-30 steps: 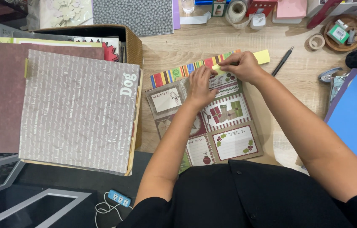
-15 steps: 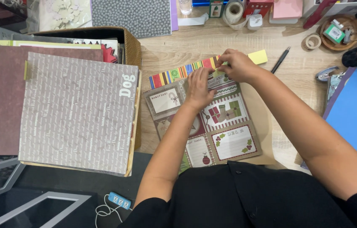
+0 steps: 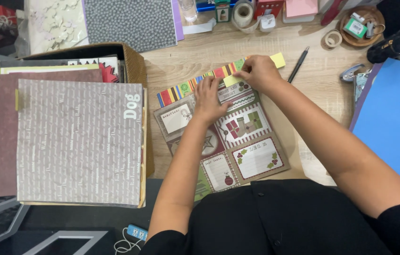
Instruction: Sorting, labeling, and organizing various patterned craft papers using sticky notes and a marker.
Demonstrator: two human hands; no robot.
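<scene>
A sheet of patterned holiday paper (image 3: 237, 141) with several framed panels lies tilted on the wooden table (image 3: 266, 45). Behind it runs a striped multicoloured paper strip (image 3: 185, 89) with a yellow end. My left hand (image 3: 209, 99) presses flat on the top of the sheet, fingers apart. My right hand (image 3: 256, 72) pinches a small pale yellow slip (image 3: 232, 80) at the sheet's top edge, over the striped strip.
A cardboard box (image 3: 136, 66) at left holds a stack of large paper sheets, a grey printed one (image 3: 77, 141) on top. A black pen (image 3: 298, 63), tape rolls (image 3: 243, 13), a small bowl (image 3: 356, 23) and a blue sheet (image 3: 393, 123) lie around the table.
Both hands stay on the patterned sheet. My right hand has drawn slightly left along the striped strip, still pinching the yellow slip.
</scene>
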